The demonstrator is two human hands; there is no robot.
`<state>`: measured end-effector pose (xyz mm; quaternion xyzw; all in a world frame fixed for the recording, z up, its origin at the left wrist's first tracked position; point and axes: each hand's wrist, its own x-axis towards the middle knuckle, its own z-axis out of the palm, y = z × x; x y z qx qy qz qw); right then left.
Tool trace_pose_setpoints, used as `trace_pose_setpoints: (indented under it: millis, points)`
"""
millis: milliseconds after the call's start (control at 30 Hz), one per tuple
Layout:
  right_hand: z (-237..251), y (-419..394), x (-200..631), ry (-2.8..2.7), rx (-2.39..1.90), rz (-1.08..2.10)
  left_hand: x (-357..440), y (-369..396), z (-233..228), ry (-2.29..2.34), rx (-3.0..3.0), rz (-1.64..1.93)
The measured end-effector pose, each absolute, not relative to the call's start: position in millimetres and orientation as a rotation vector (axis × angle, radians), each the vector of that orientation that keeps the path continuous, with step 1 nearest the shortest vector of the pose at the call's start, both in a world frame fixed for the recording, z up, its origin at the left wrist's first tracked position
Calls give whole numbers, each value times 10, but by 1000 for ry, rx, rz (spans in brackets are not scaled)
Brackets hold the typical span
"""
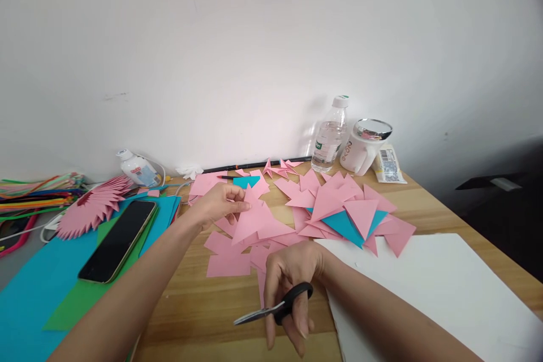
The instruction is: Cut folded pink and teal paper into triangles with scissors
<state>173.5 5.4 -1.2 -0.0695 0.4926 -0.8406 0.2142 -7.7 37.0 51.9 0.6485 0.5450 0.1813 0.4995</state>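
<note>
My left hand reaches across the wooden table and pinches a pink paper triangle by its upper corner, lifting it over a heap of pink paper pieces. Nearer to me, my right hand holds black-handled scissors with the blades shut and pointing left. More pink triangles with two teal ones lie spread to the right.
A phone lies on green and blue sheets at left, beside a pink folded fan shape and coloured sticks. A water bottle, a white mug and a glue bottle stand along the wall. A white board covers the right.
</note>
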Motion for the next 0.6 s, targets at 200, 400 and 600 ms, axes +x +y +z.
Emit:
trace_pose_setpoints:
  millis: [200, 400, 600]
  points:
    - [0, 38, 1753, 1469, -201, -2395, -15, 348, 574, 1275, 1579, 535]
    - [40, 21, 1753, 1561, -213, -2391, -47, 332, 590, 1279, 1605, 563]
    - [3, 29, 1779, 1531, -238, -2403, 3, 296, 629, 1253, 1552, 558]
